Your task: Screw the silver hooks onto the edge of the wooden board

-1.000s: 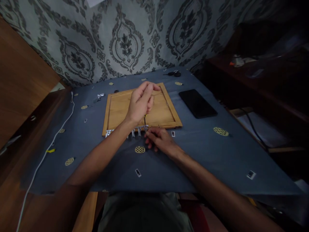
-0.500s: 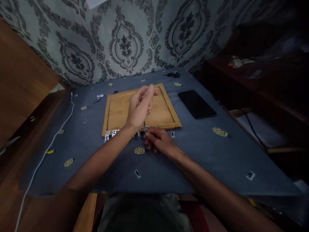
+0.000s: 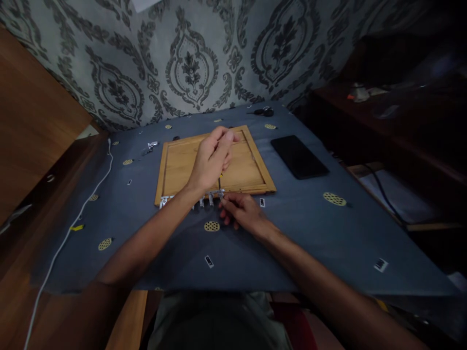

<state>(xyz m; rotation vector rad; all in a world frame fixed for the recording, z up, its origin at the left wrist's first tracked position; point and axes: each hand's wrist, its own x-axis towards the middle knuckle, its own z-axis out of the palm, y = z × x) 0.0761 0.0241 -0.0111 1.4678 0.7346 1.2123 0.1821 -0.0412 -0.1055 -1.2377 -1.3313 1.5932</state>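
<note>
A wooden framed panel (image 3: 178, 165) lies flat on the blue patterned cloth (image 3: 310, 228). Along its near edge runs a row of small metal fittings (image 3: 204, 198). My left hand (image 3: 211, 158) is closed round the handle of a screwdriver (image 3: 219, 183) whose thin shaft points straight down at the fittings. My right hand (image 3: 242, 211) rests on the cloth just right of the shaft tip, fingers pinched on the end of the metal fittings.
A black phone (image 3: 299, 156) lies right of the panel. A white cable (image 3: 69, 228) trails down the left side. More metal parts (image 3: 151, 145) and a dark object (image 3: 264, 112) sit near the wall. Small tags (image 3: 208, 261) dot the cloth. Dark furniture stands at right.
My left hand has turned slightly on the screwdriver, its fingers shifting at the top. My right hand has stayed at the fittings.
</note>
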